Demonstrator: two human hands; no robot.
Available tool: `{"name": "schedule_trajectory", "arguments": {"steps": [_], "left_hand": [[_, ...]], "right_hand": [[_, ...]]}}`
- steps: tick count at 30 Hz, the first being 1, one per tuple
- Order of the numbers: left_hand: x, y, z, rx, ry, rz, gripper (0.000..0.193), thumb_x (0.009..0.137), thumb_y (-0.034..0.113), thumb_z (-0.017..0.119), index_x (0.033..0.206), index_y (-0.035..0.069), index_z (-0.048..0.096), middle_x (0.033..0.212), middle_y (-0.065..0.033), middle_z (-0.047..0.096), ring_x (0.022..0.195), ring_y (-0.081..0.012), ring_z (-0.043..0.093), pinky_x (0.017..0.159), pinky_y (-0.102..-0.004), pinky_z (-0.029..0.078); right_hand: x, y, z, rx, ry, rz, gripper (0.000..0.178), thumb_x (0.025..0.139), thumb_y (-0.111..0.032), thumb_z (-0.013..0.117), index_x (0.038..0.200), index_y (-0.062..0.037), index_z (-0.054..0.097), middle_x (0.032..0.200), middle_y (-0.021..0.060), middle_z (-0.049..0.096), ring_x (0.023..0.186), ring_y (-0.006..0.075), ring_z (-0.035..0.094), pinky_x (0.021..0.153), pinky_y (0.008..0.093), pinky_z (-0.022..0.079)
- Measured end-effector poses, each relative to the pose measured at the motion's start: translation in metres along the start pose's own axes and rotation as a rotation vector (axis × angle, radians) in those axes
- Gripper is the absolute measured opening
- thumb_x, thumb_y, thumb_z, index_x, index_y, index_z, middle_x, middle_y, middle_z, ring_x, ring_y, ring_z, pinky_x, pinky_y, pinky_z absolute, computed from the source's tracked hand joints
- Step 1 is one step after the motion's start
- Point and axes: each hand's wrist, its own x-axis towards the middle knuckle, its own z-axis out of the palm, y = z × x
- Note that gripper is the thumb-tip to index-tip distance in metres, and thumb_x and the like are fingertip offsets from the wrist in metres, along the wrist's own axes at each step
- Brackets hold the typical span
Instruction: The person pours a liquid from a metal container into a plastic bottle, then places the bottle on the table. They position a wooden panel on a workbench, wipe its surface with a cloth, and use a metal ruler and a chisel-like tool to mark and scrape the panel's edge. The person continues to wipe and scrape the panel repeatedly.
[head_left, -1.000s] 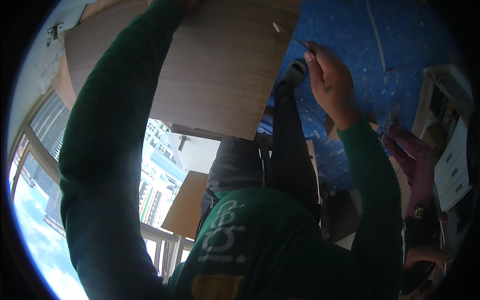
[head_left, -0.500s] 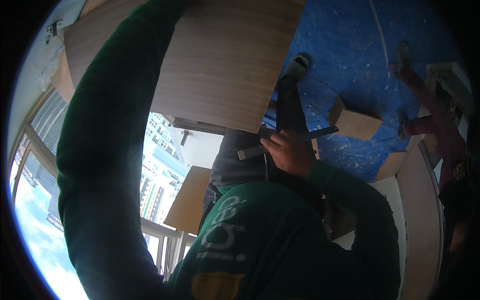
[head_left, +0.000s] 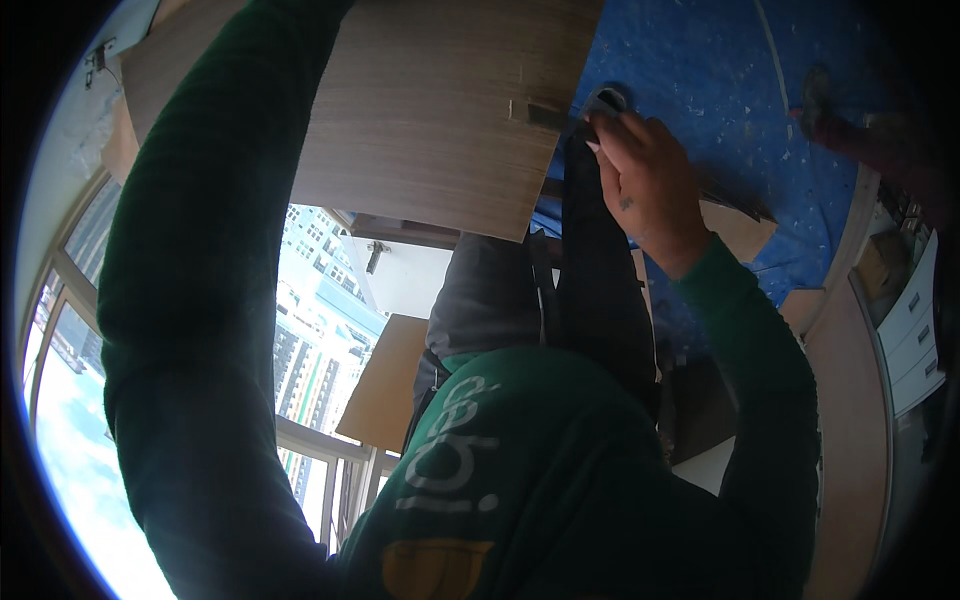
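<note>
A wide brown wood-grain panel [head_left: 420,130] spans the upper middle of the view. My left arm, in a green sleeve, reaches forward along the panel's left part; the left hand is beyond the top edge, out of sight. My right hand [head_left: 650,190] is raised beside the panel's right edge with its fingers closed. From them a dark flat metal bar [head_left: 547,117] with a paler tip reaches over the panel's surface; I cannot tell whether it touches the wood. The rest of the bar is hidden by the hand.
A blue sheet [head_left: 700,60] covers the floor at right, with a wooden box [head_left: 738,232] on it. Another person's leg [head_left: 860,145] shows at far right. Windows [head_left: 320,330] and a brown board [head_left: 382,385] stand at left, white drawers [head_left: 910,325] at right.
My right hand has moved up and forward from my lap to the panel's right edge, carrying the flat bar. The view has shifted slightly. The other person's leg has moved farther right.
</note>
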Motion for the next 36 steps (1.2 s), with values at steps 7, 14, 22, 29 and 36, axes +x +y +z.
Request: {"name": "schedule_trajectory", "arguments": {"steps": [7,14,22,29,36], "left_hand": [[0.001,0.007,-0.002,-0.036,-0.044,-0.025,0.085,0.098,0.062,0.052,0.162,0.009,0.037,0.163,-0.0264,0.039,0.154,-0.0416,0.033,0.127,-0.0432,0.026],[0.004,0.002,0.008,-0.001,0.031,0.020,0.084,0.098,0.063,0.053,0.160,0.008,0.040,0.162,-0.0267,0.041,0.153,-0.0420,0.034,0.126,-0.0438,0.026],[0.006,0.001,0.014,0.042,0.029,0.059,0.080,0.101,0.058,0.054,0.160,0.006,0.039,0.164,-0.0242,0.039,0.151,-0.0413,0.037,0.125,-0.0442,0.029],[0.006,-0.014,0.021,0.063,0.116,0.114,0.080,0.101,0.057,0.055,0.162,0.008,0.037,0.167,-0.0217,0.034,0.153,-0.0400,0.034,0.127,-0.0432,0.027],[-0.001,0.009,0.002,0.031,-0.028,-0.041,0.082,0.101,0.059,0.054,0.164,0.011,0.033,0.168,-0.0206,0.034,0.154,-0.0406,0.033,0.127,-0.0456,0.026]], "right_hand": [[-0.114,-0.060,0.041,0.184,-0.469,-0.021,0.034,0.089,-0.009,0.067,0.122,-0.0024,0.068,0.101,0.0080,0.062,0.093,0.0275,0.061,0.081,0.0423,0.051],[-0.057,-0.005,0.026,0.534,-0.136,0.276,0.010,0.097,-0.003,0.067,0.106,0.0021,0.069,0.110,0.0158,0.071,0.096,0.0353,0.072,0.080,0.0423,0.057],[0.060,0.054,0.019,0.540,0.341,0.276,0.009,0.104,-0.007,0.058,0.107,-0.0023,0.065,0.087,0.0171,0.060,0.079,0.0322,0.061,0.075,0.0405,0.050],[-0.054,0.014,0.104,0.535,0.171,-0.070,0.039,0.085,0.007,0.071,0.121,-0.0061,0.067,0.106,0.0097,0.062,0.101,0.0313,0.062,0.087,0.0425,0.052],[-0.137,-0.011,0.121,0.563,-0.200,-0.072,0.039,0.085,0.000,0.075,0.122,-0.0084,0.067,0.108,0.0099,0.063,0.105,0.0317,0.063,0.093,0.0438,0.051]]}}
